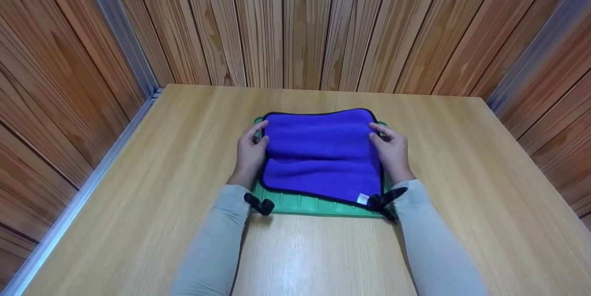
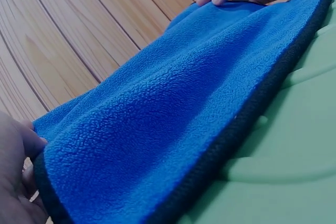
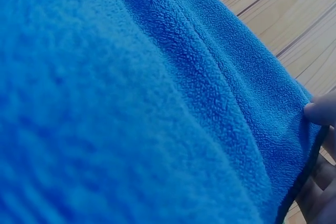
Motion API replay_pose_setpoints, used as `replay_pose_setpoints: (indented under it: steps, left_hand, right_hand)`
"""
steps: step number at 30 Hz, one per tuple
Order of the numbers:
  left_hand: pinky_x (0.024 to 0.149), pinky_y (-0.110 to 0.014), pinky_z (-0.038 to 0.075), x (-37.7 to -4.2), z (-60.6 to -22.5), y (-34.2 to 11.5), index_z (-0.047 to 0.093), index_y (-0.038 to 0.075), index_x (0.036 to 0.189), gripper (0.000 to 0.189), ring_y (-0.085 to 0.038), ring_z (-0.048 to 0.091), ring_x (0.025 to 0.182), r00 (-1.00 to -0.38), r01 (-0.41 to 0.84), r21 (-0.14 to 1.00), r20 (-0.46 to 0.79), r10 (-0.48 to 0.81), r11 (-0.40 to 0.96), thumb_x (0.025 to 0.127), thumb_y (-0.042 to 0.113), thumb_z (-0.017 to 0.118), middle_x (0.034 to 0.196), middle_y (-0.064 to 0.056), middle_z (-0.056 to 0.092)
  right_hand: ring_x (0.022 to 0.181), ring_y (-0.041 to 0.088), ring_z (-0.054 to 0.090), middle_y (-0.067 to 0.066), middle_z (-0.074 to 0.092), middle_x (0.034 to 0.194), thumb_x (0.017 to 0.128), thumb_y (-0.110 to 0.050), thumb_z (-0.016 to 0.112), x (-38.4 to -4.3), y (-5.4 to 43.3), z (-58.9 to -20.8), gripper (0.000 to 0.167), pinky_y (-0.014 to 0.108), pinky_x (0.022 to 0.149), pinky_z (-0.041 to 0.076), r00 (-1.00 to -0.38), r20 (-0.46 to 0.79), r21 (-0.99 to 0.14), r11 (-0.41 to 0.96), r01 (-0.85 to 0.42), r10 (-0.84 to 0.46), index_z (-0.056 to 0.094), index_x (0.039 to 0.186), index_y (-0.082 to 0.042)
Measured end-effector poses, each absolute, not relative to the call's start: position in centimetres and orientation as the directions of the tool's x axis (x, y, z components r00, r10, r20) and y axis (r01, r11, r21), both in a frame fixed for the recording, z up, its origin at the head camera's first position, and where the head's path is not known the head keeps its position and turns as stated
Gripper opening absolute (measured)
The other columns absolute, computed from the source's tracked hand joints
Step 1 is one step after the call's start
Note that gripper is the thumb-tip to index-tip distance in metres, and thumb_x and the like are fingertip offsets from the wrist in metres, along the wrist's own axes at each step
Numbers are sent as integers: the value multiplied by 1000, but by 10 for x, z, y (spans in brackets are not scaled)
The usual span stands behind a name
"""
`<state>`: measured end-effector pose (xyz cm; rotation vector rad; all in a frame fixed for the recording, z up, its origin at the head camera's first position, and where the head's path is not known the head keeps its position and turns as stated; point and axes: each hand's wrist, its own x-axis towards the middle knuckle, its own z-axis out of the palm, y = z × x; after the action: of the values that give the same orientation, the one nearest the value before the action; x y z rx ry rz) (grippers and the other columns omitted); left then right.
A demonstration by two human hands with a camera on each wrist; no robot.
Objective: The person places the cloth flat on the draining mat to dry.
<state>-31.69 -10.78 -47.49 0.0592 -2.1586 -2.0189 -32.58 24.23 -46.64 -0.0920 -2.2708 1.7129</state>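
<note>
A blue fleecy cloth (image 1: 318,143) with a dark hem is spread over a green ridged mat or tray (image 1: 300,203). My left hand (image 1: 250,150) pinches the cloth's left edge near its far corner. On the opposite side, my right hand (image 1: 392,150) pinches the right edge between thumb and fingers. Folds run across the cloth from side to side, and a small white label (image 1: 363,199) shows at its near right corner. In the left wrist view the cloth (image 2: 157,98) slopes above the green surface (image 2: 273,166). Most of the green thing is hidden beneath the cloth.
Both stand on a light wooden table (image 1: 152,203). Wood-panelled walls (image 1: 304,28) rise behind and at both sides, with a metal strip (image 1: 92,190) along the table's left edge. Black straps with small cameras (image 1: 261,204) sit on the wrists.
</note>
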Motion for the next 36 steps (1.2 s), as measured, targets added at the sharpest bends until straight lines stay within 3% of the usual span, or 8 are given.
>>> replay_pose_setpoints:
  steps: [2, 5, 7, 9, 18, 30, 33, 36]
  left_hand:
    - [69, -28, 40, -319, -472, -109, 62, 19, 141, 42, -18, 46, 75, -986, 91, 990, 105, -127, 107, 101, 5, 58, 136, -3, 58]
    - [95, -31, 43, -325, -463, -110, 57, 17, 145, 44, -21, 54, 112, -995, 60, 984, 73, -71, 167, 102, 7, 56, 154, -3, 45]
    - [113, -35, 34, -331, -457, -110, 54, 15, 148, 45, -22, 41, 138, -998, 40, 973, 49, -36, 226, 103, 10, 56, 158, -6, 40]
    - [120, -39, 24, -339, -451, -108, 51, 13, 149, 46, -24, 27, 149, -1000, 26, 954, 29, -7, 297, 103, 14, 56, 159, -9, 38]
    - [122, -41, 23, -364, -448, -101, 38, 5, 155, 56, -31, 25, 151, -995, -4, 860, -55, 86, 510, 104, 20, 53, 161, -17, 32]
    - [122, -41, 22, -374, -454, -93, 32, 2, 157, 58, -32, 22, 152, -993, 40, 703, -53, 109, 710, 106, 24, 48, 163, -18, 27]
    - [121, -42, 23, -375, -456, -91, 33, 2, 156, 58, -33, 24, 151, -991, 65, 643, -47, 124, 763, 106, 26, 49, 163, -18, 29]
    - [121, -43, 25, -375, -456, -92, 36, 2, 155, 57, -34, 25, 150, -991, 91, 575, -32, 133, 813, 106, 27, 50, 162, -16, 31]
  right_hand:
    - [111, 14, 58, 10, 63, 137, 98, -14, 66, -327, 243, -464, 33, 20, 86, 46, -960, 178, -951, 289, -111, 218, 69, 131, -7]
    - [125, 16, 53, 8, 60, 141, 99, -17, 66, -328, 244, -460, 35, 22, 93, 44, -966, 136, -955, 290, -69, 219, 68, 133, -8]
    - [133, 16, 48, 8, 58, 144, 99, -17, 65, -331, 244, -457, 36, 25, 98, 42, -969, 102, -959, 280, -35, 227, 67, 133, -7]
    - [137, 17, 44, 9, 55, 146, 99, -17, 65, -335, 244, -453, 37, 28, 104, 40, -971, 68, -963, 268, -5, 228, 66, 134, -7]
    - [145, 28, 36, 14, 50, 150, 102, -21, 58, -363, 237, -458, 39, 39, 117, 32, -983, -44, -917, 383, 111, 179, 63, 137, -5]
    - [137, 32, 48, 17, 59, 141, 101, -21, 53, -372, 238, -465, 37, 42, 111, 40, -975, -33, -817, 556, 154, 222, 69, 130, -4]
    - [116, 31, 61, 15, 71, 117, 97, -22, 53, -371, 237, -463, 33, 39, 97, 48, -963, -3, -779, 604, 171, 269, 77, 110, -3]
    - [79, 26, 59, 6, 65, 76, 94, -24, 55, -371, 236, -460, 29, 35, 72, 47, -952, 26, -760, 625, 178, 303, 71, 78, -6]
